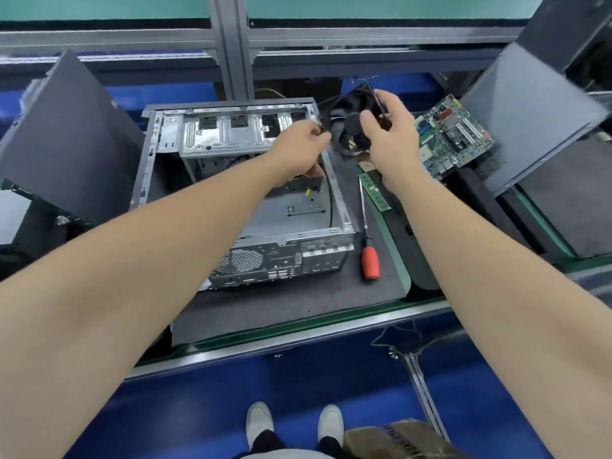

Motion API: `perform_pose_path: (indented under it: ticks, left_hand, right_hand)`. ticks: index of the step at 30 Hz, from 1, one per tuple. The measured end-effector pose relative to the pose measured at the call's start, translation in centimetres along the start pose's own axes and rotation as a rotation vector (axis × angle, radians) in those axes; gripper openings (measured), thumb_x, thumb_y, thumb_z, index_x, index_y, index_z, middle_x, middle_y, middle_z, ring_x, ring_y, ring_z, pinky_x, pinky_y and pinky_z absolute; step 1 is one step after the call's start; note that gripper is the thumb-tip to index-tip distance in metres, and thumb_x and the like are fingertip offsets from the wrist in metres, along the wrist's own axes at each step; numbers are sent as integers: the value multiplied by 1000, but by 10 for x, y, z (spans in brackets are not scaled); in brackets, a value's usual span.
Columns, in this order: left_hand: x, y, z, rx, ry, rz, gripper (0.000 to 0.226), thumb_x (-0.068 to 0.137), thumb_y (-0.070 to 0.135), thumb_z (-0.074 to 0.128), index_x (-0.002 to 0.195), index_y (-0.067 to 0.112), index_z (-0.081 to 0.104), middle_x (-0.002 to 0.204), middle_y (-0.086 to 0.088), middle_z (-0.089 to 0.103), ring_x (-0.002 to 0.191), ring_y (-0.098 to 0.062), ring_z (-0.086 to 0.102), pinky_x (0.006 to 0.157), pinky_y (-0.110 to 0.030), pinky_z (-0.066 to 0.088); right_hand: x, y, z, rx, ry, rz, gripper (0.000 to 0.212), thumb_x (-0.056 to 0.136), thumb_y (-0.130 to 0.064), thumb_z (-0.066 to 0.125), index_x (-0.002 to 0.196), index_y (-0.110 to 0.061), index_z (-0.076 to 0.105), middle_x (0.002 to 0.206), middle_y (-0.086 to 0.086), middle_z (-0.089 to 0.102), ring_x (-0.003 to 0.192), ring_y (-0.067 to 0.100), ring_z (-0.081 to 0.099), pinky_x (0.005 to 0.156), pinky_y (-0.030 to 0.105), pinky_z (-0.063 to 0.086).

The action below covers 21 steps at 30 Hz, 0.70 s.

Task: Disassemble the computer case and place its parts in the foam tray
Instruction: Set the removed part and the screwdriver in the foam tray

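Head view, looking down past both forearms at a computer case (251, 200) lying open on a grey mat (298, 303). Judged as the fan-removal step: black fan (347, 130) raised above the case's right-hand wall, between case and motherboard (453, 137). Gripped by the right hand (390, 134), thumb laid across the hub, fingers wrapped round the far edge of the frame, clamped firmly on it. Left hand (301, 147) just beside, over the case's rim, fingers curled together as if pinching something thin, perhaps the fan's lead; too blurred to tell whether anything is actually held. Probably well along in the task, with the motherboard already out and tilted at the far end of the dark foam tray (410, 233), and a memory stick (374, 193) lying by the tray's left edge. Next, by this reading: freeing any lead tied into the chassis, then carrying the fan rightwards and setting it down in a free spot of the tray, clear of the board. Worth minding a thin wire, liable to snag on the sheet-metal rim. Red-handled screwdriver (369, 256) lying on the mat beside the case, touched by neither hand.
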<state>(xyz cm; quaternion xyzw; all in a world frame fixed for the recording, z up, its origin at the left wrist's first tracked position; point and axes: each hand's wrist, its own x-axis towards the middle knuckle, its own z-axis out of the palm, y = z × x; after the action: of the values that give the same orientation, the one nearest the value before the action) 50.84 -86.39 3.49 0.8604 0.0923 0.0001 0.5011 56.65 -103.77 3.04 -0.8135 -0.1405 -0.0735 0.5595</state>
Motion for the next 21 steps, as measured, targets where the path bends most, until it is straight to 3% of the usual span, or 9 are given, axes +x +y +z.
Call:
perform_pose_path:
  ticks: [4, 9, 12, 14, 18, 21]
  left_hand:
    - [16, 40, 54, 60, -76, -31, 19, 104, 14, 46, 98, 11, 64, 74, -8, 72, 45, -13, 59, 45, -23, 45]
    - [27, 62, 147, -94, -238, -183, 27, 101, -2, 45, 120, -3, 64, 92, -16, 71, 53, -15, 52, 43, -21, 39]
    - [30, 65, 197, -120, -309, -197, 26, 100, -6, 46, 111, 3, 67, 96, -18, 69, 57, -17, 57, 37, -16, 39]
    - [31, 64, 224, -188, -340, -234, 19, 98, -8, 53, 105, 3, 67, 94, -20, 67, 65, -24, 61, 37, -16, 40]
    - [37, 57, 269, -280, -393, -346, 12, 97, -10, 59, 100, -2, 68, 88, -17, 64, 68, -25, 63, 43, -17, 49]
    - [40, 49, 294, -370, -426, -368, 18, 93, -12, 63, 98, 4, 70, 98, -20, 67, 76, -26, 69, 64, -24, 60]
  right_hand:
    - [10, 34, -62, -190, 43, 34, 45, 105, -30, 58, 150, -25, 58, 141, -3, 64, 134, 22, 55, 114, 46, 44]
    - [8, 84, -129, -273, 112, 104, 34, 96, -31, 70, 129, -25, 68, 119, -4, 66, 112, 21, 63, 99, 46, 54]
    - [6, 115, -162, -302, 198, 169, 38, 88, -28, 78, 122, -17, 65, 105, -5, 63, 100, 16, 57, 86, 26, 42]
    - [6, 134, -179, -337, 212, 261, 42, 89, -26, 78, 126, -18, 60, 110, -3, 62, 102, 17, 53, 81, 25, 36]
    - [4, 166, -205, -395, 266, 450, 39, 93, -20, 75, 129, -19, 60, 126, 6, 64, 101, 19, 54, 82, 26, 40]
    - [-1, 185, -215, -467, 249, 476, 41, 93, -15, 73, 133, -23, 65, 132, 6, 66, 110, 21, 60, 85, 26, 43]
